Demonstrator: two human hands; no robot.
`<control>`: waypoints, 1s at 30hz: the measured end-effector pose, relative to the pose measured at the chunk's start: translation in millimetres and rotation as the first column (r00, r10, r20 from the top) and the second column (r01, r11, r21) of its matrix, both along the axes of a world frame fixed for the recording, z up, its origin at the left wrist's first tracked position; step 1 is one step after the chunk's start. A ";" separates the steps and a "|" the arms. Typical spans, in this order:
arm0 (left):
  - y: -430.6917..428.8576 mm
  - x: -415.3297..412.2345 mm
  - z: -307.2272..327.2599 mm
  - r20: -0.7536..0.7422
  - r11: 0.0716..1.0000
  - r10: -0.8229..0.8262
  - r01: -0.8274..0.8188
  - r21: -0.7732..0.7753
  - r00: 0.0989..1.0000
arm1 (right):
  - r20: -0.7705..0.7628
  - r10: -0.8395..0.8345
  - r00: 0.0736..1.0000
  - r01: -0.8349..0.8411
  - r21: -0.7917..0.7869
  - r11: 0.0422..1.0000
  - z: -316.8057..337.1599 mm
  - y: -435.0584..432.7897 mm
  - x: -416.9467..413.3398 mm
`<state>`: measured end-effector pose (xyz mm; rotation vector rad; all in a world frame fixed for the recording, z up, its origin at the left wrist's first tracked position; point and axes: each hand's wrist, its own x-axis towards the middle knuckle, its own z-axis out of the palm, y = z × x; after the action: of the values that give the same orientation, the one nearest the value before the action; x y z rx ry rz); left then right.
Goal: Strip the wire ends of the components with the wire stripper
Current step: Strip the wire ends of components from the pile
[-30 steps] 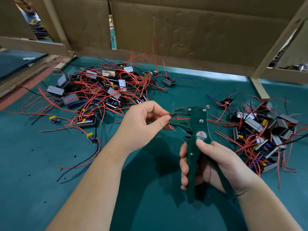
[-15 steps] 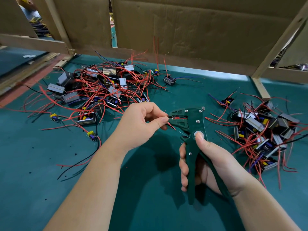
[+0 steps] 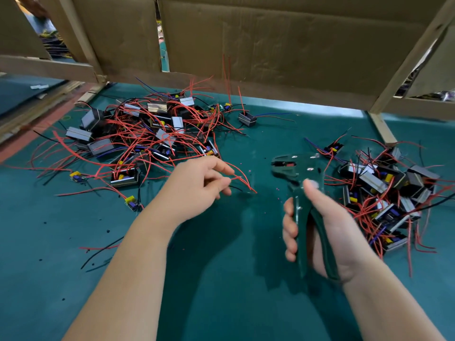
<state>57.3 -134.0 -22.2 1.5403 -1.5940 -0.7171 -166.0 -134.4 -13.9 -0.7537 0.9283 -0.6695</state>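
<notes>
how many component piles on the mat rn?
2. The left pile lies beyond the left hand; the right pile lies beside the wire stripper. Strays lie apart; more may be hidden.

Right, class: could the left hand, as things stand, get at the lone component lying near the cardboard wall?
Probably yes. The lone component lies apart from the left pile, with only stray wires between it and the left hand. But that hand pinches red wires, so it would need freeing first.

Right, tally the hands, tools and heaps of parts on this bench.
Hands: 2, left hand pinching red wires, right hand gripping the wire stripper
Wire stripper: 1
Heaps of parts: 2, left heap, right heap
Total: 5
</notes>
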 end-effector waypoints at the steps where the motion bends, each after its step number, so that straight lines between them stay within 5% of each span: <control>1: -0.3 2.1 0.2 -0.017 1.000 0.015 -0.015 -0.009 1.000 | -0.004 -0.037 0.999 0.036 -0.017 0.999 1.8 -3.8 -5.0; 6: -1.1 -0.8 1.1 -0.029 0.997 0.035 -0.037 -0.069 0.999 | 0.009 0.035 0.999 -0.035 0.004 0.999 1.2 -4.9 -11.7; 10: -3.0 -7.4 1.3 -0.226 0.996 0.034 -0.051 -0.067 0.973 | 0.035 0.210 0.977 -0.211 0.030 0.977 -4.2 3.4 -0.9; 16: -4.1 -10.7 2.9 -0.432 0.995 -0.013 -0.030 -0.092 0.902 | 0.195 0.251 0.948 -0.259 0.017 0.966 -9.9 8.9 8.3; 30: 1.3 -18.8 4.8 -0.377 0.993 -0.058 0.015 -0.116 0.924 | 0.263 0.324 0.909 -0.308 -0.101 0.946 -6.7 10.9 6.5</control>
<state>38.5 -132.7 -17.4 1.2055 -1.3483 -0.8733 -159.5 -123.5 -20.6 -0.8160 0.5160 -0.4996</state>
